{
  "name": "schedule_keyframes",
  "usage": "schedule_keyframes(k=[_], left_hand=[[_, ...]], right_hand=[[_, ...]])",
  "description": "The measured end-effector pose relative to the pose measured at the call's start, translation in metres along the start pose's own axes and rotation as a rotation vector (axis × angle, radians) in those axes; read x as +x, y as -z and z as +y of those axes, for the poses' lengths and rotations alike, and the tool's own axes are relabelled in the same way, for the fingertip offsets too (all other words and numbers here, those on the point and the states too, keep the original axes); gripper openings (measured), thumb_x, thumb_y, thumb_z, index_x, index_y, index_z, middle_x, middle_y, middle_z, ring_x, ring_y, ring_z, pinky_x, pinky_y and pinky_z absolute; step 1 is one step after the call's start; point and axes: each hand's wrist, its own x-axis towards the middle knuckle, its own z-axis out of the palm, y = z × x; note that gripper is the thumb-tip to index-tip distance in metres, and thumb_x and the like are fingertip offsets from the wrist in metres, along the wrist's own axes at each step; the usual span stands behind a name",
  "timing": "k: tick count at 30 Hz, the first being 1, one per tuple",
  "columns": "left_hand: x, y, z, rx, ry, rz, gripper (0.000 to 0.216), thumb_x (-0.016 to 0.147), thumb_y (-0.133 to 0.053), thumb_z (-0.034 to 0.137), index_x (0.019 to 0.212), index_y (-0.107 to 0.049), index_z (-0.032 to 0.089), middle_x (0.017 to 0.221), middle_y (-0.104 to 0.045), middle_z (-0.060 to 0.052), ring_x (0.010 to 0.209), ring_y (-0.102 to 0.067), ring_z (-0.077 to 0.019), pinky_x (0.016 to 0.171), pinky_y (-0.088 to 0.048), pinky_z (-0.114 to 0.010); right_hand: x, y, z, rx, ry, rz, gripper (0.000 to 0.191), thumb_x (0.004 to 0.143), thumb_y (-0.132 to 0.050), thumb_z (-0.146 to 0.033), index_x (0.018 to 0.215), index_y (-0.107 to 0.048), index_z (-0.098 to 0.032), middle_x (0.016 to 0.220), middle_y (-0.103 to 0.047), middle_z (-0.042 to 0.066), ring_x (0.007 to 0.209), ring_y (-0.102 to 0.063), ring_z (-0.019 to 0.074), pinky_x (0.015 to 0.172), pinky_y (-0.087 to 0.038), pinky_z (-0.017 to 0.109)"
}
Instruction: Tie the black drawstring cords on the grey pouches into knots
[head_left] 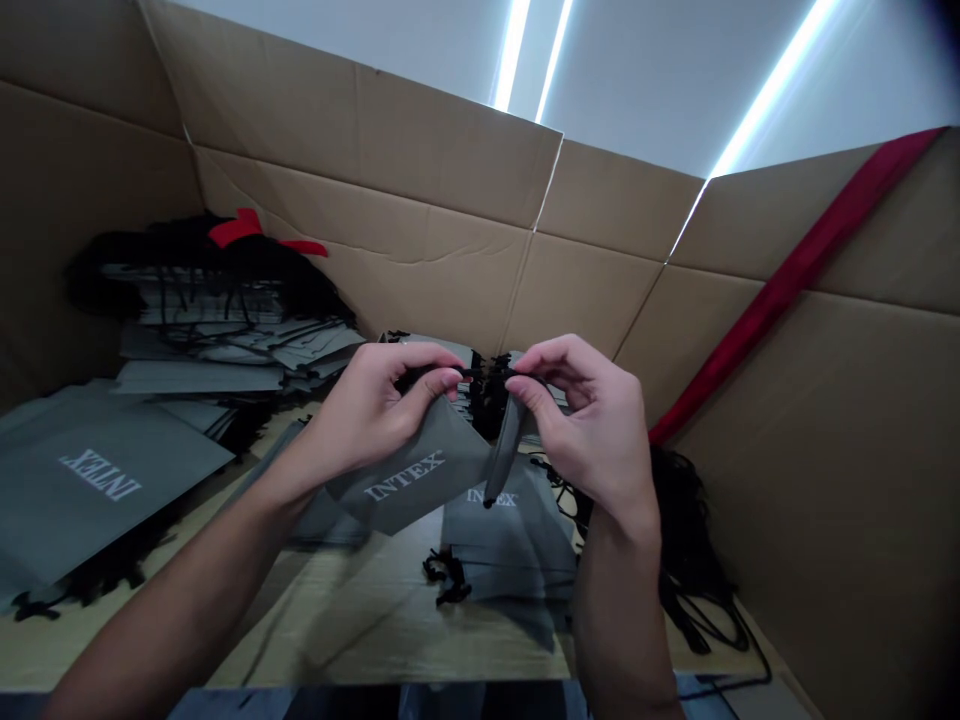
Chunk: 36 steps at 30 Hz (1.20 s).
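A small grey drawstring bag point(420, 475) printed with white INTEX lettering hangs in front of me, held up by both hands. My left hand point(375, 405) pinches the bag's top edge and its black drawstring point(484, 372) between thumb and fingers. My right hand point(592, 420) pinches the other end of that cord at the bag's mouth, fingers curled. The cord stretches short and taut between the two hands. A second grey INTEX bag point(510, 540) lies flat on the surface just below.
Cardboard walls point(420, 200) surround the work surface on three sides. A stack of grey bags point(225, 340) with black cords sits at the back left, another large grey INTEX bag point(90, 490) at the left. Loose black cords point(690, 560) pile at the right; a red strip point(795, 270) crosses the right wall.
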Motion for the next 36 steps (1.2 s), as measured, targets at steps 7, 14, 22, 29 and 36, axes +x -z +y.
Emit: schedule_keyframes(k=[7,14,22,29,36], left_hand=[[-0.001,-0.003,0.000,0.037,0.002,0.050,0.018,0.106,-0.072,0.026,0.103,-0.089,0.023,0.097,-0.088,0.000,0.086,-0.081,-0.0176,0.079,-0.062,-0.021],[-0.002,-0.006,0.001,0.028,-0.004,0.046,0.020,0.107,-0.070,0.026,0.106,-0.089,0.023,0.100,-0.089,-0.001,0.087,-0.082,-0.0174,0.080,-0.062,-0.021],[-0.002,-0.006,0.002,0.027,0.028,0.028,0.022,0.107,-0.069,0.031,0.103,-0.088,0.023,0.099,-0.088,-0.002,0.087,-0.082,-0.0197,0.079,-0.063,-0.025],[-0.002,-0.006,0.002,0.036,0.060,0.013,0.025,0.107,-0.068,0.037,0.103,-0.088,0.023,0.099,-0.088,-0.003,0.087,-0.081,-0.0222,0.079,-0.063,-0.028],[-0.004,-0.005,0.002,0.006,0.069,0.023,0.023,0.106,-0.071,0.038,0.103,-0.088,0.022,0.096,-0.087,-0.003,0.084,-0.079,-0.0211,0.079,-0.063,-0.028]], right_hand=[[-0.003,-0.008,-0.007,-0.084,0.067,-0.016,0.006,0.105,-0.074,-0.019,0.104,-0.079,-0.023,0.099,-0.083,0.001,0.087,-0.080,0.0176,0.086,-0.063,0.031],[-0.004,-0.015,-0.007,-0.043,0.077,0.002,0.006,0.105,-0.075,-0.019,0.104,-0.077,-0.024,0.099,-0.083,-0.002,0.087,-0.080,0.0152,0.088,-0.063,0.028],[-0.003,-0.013,-0.006,-0.061,0.068,0.008,0.004,0.105,-0.075,-0.020,0.104,-0.076,-0.024,0.098,-0.082,-0.001,0.089,-0.080,0.0163,0.087,-0.064,0.029],[-0.002,-0.013,-0.005,-0.074,0.061,-0.003,0.003,0.106,-0.074,-0.022,0.104,-0.076,-0.024,0.098,-0.082,0.001,0.087,-0.081,0.0183,0.086,-0.065,0.031],[-0.002,-0.010,-0.005,-0.036,0.026,-0.022,0.007,0.105,-0.072,-0.018,0.102,-0.075,-0.024,0.097,-0.081,0.001,0.089,-0.079,0.0186,0.086,-0.062,0.031]])
